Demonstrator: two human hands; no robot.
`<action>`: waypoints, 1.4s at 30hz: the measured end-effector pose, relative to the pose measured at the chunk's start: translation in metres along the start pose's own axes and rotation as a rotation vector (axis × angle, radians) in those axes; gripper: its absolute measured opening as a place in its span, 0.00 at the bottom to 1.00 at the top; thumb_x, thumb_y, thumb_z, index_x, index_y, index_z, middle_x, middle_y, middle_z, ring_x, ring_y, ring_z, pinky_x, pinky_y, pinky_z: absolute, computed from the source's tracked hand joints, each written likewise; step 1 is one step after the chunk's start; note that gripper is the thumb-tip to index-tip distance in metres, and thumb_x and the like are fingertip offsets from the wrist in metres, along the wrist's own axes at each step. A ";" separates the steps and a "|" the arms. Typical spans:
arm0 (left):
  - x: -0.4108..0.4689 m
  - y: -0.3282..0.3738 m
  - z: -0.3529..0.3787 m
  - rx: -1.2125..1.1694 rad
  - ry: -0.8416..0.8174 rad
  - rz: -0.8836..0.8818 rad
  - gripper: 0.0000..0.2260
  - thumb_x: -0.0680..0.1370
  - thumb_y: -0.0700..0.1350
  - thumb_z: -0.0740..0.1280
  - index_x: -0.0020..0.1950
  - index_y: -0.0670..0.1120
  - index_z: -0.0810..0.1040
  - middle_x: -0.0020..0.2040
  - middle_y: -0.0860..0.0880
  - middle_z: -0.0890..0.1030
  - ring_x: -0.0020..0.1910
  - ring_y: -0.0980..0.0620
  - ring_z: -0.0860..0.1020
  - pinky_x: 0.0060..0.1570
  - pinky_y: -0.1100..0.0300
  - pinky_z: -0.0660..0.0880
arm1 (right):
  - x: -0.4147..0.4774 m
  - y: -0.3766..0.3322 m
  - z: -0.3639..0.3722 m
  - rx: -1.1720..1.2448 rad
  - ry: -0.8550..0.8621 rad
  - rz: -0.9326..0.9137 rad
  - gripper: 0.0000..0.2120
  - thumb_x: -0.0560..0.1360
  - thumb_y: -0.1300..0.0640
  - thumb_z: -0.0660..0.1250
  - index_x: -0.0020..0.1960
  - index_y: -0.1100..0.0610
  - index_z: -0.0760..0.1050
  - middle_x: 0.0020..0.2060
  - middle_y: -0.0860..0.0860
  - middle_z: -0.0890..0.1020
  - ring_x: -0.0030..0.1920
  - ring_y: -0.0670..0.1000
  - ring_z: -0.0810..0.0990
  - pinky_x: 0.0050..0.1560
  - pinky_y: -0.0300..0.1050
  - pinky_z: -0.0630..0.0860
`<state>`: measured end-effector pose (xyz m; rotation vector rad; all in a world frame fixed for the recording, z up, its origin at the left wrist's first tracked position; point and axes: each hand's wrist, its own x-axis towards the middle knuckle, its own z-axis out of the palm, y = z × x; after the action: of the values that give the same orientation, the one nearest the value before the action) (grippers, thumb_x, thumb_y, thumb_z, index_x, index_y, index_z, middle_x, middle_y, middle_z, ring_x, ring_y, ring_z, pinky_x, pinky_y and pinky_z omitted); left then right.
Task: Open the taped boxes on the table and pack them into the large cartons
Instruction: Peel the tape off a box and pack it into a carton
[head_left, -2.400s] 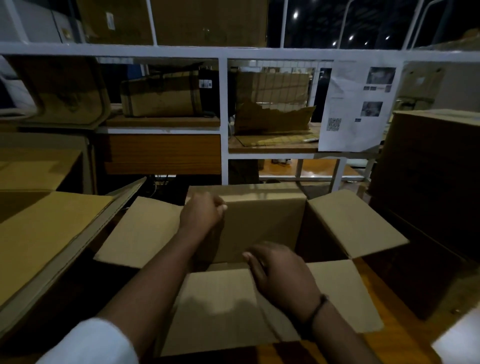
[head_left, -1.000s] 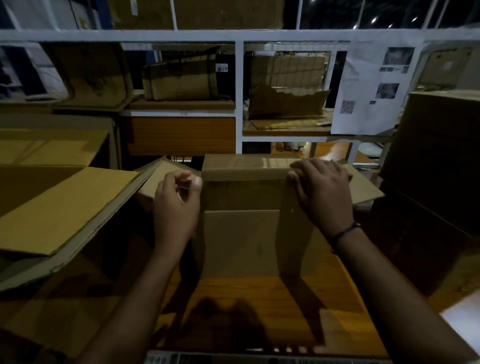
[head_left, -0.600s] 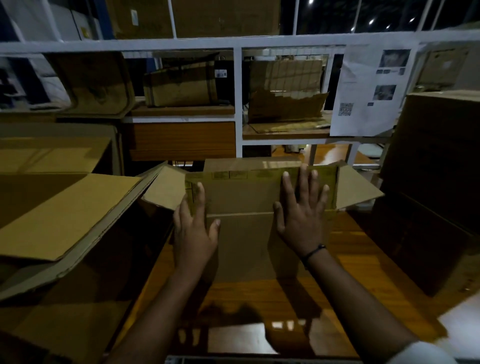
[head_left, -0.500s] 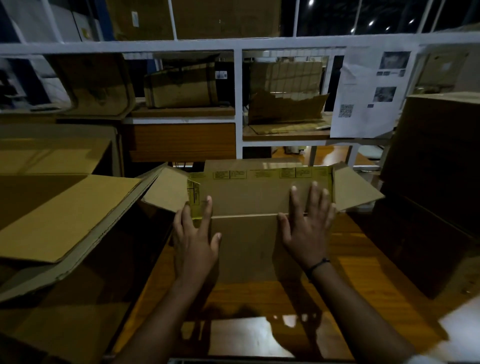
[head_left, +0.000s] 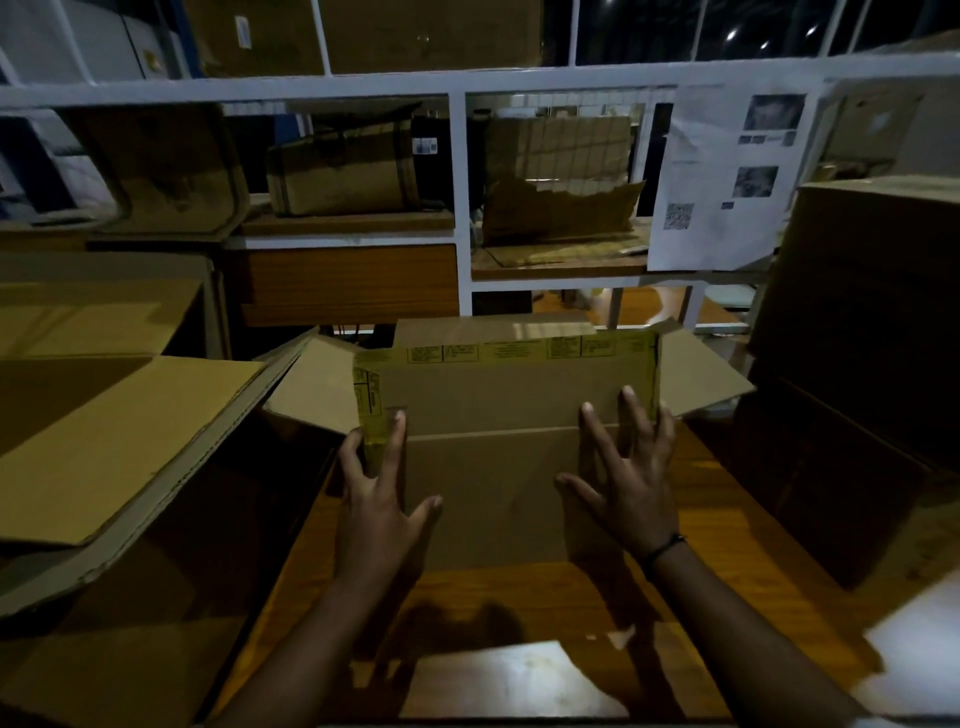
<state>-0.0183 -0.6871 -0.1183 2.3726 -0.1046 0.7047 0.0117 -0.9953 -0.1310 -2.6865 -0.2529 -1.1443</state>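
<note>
Since a second ago both hands are leaving the top edge of the box (head_left: 498, 499), where they were curled, and are sliding down its near face with the fingers opening out flat. The left hand (head_left: 382, 514) is lying against the box's near left corner, fingers straight and spread, thumb held wide, one fingertip reaching the strip of yellow tape (head_left: 371, 405) running down that corner. The right hand (head_left: 626, 483) is pressing on the right half of the same face, fingers fanned apart and straight, the tips reaching just over the crease onto the near flap (head_left: 509, 395) — neither hand is curling round anything. Whether the palms are actually touching the cardboard is hard to tell in this dim light. The box is standing on the wooden table (head_left: 519, 597), in the middle, just in front of the person. Its near flap is standing up with more yellow tape along its top edge, and its side flaps are splaying out to the left and right. A dark wristband (head_left: 662, 548) is circling the right wrist. Just left of the box a large carton (head_left: 130, 441) is sitting with its flaps open; on the right a tall stack of cardboard (head_left: 857, 364) is rising beside the table. Behind, a white shelf frame (head_left: 460, 208) is holding worn boxes, and a printed sheet (head_left: 722, 182) is hanging from it.
</note>
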 end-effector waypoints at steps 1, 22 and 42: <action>0.000 0.000 -0.001 0.009 0.007 0.014 0.53 0.67 0.45 0.83 0.82 0.64 0.54 0.80 0.42 0.50 0.72 0.36 0.68 0.49 0.58 0.74 | 0.001 0.002 -0.001 0.005 0.015 -0.013 0.43 0.69 0.41 0.77 0.79 0.48 0.64 0.81 0.61 0.53 0.78 0.73 0.49 0.72 0.76 0.55; 0.119 0.113 -0.126 0.166 0.151 0.286 0.51 0.68 0.52 0.82 0.82 0.63 0.53 0.81 0.44 0.52 0.69 0.39 0.71 0.58 0.46 0.78 | 0.134 0.004 -0.138 -0.038 0.135 -0.070 0.52 0.61 0.26 0.72 0.80 0.42 0.60 0.82 0.55 0.41 0.78 0.72 0.49 0.72 0.74 0.58; 0.148 0.129 -0.261 0.369 0.358 0.345 0.54 0.68 0.53 0.81 0.84 0.60 0.49 0.79 0.42 0.53 0.78 0.39 0.60 0.68 0.44 0.71 | 0.216 -0.079 -0.185 0.117 0.345 -0.195 0.49 0.63 0.27 0.70 0.79 0.46 0.64 0.82 0.57 0.47 0.76 0.75 0.51 0.67 0.77 0.62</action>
<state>-0.0442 -0.6132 0.1988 2.5532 -0.2516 1.4076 0.0131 -0.9508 0.1612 -2.3528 -0.5134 -1.5700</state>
